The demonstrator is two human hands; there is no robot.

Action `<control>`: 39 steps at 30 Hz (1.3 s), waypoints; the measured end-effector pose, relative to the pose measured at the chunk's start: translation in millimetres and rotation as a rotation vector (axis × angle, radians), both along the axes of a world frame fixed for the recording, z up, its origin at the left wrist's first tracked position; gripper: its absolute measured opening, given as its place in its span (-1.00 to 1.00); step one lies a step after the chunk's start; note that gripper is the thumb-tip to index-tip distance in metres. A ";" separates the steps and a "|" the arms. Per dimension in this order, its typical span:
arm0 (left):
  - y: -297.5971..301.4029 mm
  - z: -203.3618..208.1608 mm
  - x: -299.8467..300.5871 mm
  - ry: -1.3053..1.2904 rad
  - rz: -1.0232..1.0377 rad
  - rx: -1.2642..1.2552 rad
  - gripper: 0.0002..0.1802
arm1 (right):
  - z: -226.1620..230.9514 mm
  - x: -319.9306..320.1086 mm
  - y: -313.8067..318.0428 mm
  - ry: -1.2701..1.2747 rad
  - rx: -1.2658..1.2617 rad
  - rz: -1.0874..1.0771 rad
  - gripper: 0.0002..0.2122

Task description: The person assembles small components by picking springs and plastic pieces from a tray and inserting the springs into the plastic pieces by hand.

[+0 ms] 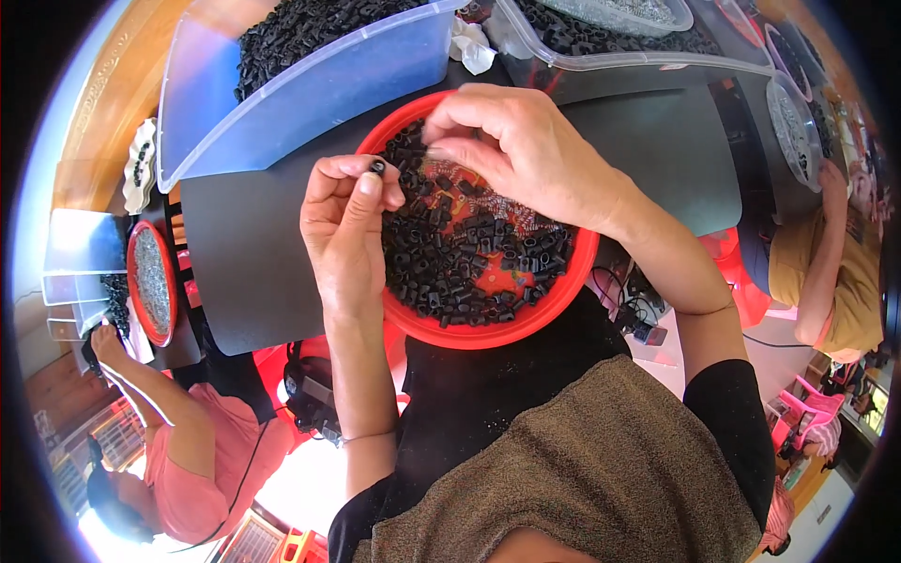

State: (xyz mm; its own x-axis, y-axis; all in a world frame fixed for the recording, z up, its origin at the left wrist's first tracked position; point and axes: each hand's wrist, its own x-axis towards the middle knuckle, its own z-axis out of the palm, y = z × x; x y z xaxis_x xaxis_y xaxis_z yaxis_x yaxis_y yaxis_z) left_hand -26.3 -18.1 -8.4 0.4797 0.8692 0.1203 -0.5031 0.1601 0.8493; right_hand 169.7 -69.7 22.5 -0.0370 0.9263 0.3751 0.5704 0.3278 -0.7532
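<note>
Centrally, a red round tray (469,338) sits at the near side of the dark tabletop (253,253), in front of the person's torso. Left hand (345,230): over the left rim of the tray; thumb and index finger pinch a small black part (377,167), its round end facing up. Right hand (540,141): over the far part of the tray, back of hand uppermost, fingers curled in toward the thumb; fingertips slightly blurred, so cannot tell whether they pinch anything. Tray contents: loose black pieces (450,272), thickest on the near and left sides, with thin metal springs (507,208) scattered near the middle and right; red patterned base visible between them. Far left, a translucent blue-tinted bin (310,131) holds a heap of similar black pieces. Far right, a clear bin (619,64) contains more black pieces; a crumpled white paper (473,47) lies between the two bins. At left, a co-worker in a pink shirt (221,460) sits near a smaller red tray (160,340) of silvery pieces; at right, another in a mustard shirt (849,277).
</note>
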 end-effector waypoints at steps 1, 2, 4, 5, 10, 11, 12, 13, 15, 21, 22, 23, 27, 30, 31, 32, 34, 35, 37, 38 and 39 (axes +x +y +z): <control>0.4 -0.5 -0.8 -0.004 0.002 0.002 -0.90 | -4.0 3.4 0.4 -0.048 -0.069 -0.004 -0.89; 1.0 -1.8 -0.8 -0.029 0.020 0.006 -0.90 | -5.4 4.8 -0.4 -0.106 -0.091 0.002 -0.92; 1.5 -3.1 -1.0 -0.057 0.038 0.011 -0.90 | -12.1 0.8 -0.2 -0.129 -0.089 0.026 -0.92; 2.0 -3.3 -0.9 -0.059 0.045 0.017 -0.90 | -15.0 -1.9 0.9 -0.147 -0.087 0.048 -0.93; 3.9 -6.0 0.0 -0.077 0.041 0.008 -0.91 | -16.6 -6.6 0.9 -0.450 -0.208 0.108 -0.92; 3.0 -5.1 -1.0 -0.079 0.050 -0.001 -0.91 | -13.2 -6.2 0.8 -0.451 -0.206 0.114 -0.92; 2.5 -4.4 -2.0 -0.081 0.060 -0.011 -0.91 | -10.2 -5.8 0.9 -0.396 -0.177 0.090 -0.93; 2.5 -4.1 -3.3 -0.081 0.065 -0.011 -0.91 | -8.9 -5.5 1.1 -0.341 -0.149 0.067 -0.93; 3.5 -3.1 -2.9 -0.072 0.058 0.001 -0.90 | -11.2 -0.7 2.9 -0.323 -0.106 0.023 -0.94; 2.4 -1.3 -2.2 -0.069 0.066 -0.032 -0.90 | -10.8 2.3 2.3 -0.326 -0.143 0.066 -0.93; 2.9 -1.0 -2.6 -0.069 0.065 -0.032 -0.90 | -11.1 1.0 2.4 -0.335 -0.151 0.093 -0.93; 3.3 -1.9 -2.7 -0.064 0.055 -0.031 -0.89 | -12.6 -0.1 2.3 -0.343 -0.158 0.121 -0.93; 3.1 -0.9 -2.7 -0.042 0.052 -0.028 -0.89 | -14.9 -10.1 4.5 -0.409 -0.196 0.164 -0.90; 2.6 1.5 -3.8 -0.030 0.051 -0.023 -0.89 | -13.5 -13.7 7.0 -0.383 -0.197 0.222 -0.90; 2.4 1.9 -4.8 -0.025 0.048 -0.020 -0.89 | -12.8 -13.5 7.3 -0.372 -0.173 0.247 -0.91; 2.5 -1.1 -3.3 -0.023 0.041 -0.019 -0.90 | -14.4 -12.0 6.9 -0.307 -0.169 0.237 -0.91; 2.0 -2.6 -0.7 -0.013 0.040 -0.035 -0.90 | -14.6 -8.1 9.1 -0.204 -0.158 0.237 -0.89; 1.0 -2.1 -1.4 -0.012 0.038 -0.036 -0.89 | -13.1 -8.0 10.1 -0.140 -0.160 0.245 -0.89; 0.7 -1.1 0.8 -0.016 0.030 -0.027 -0.89 | -10.1 -5.9 12.6 -0.001 -0.118 0.259 -0.90; 0.5 0.1 0.5 -0.011 0.037 -0.029 -0.89 | -1.1 -5.5 13.1 0.038 -0.165 0.259 -0.90; 0.2 0.9 -0.2 -0.010 0.033 -0.029 -0.89 | 7.7 -5.6 13.0 0.077 -0.212 0.259 -0.90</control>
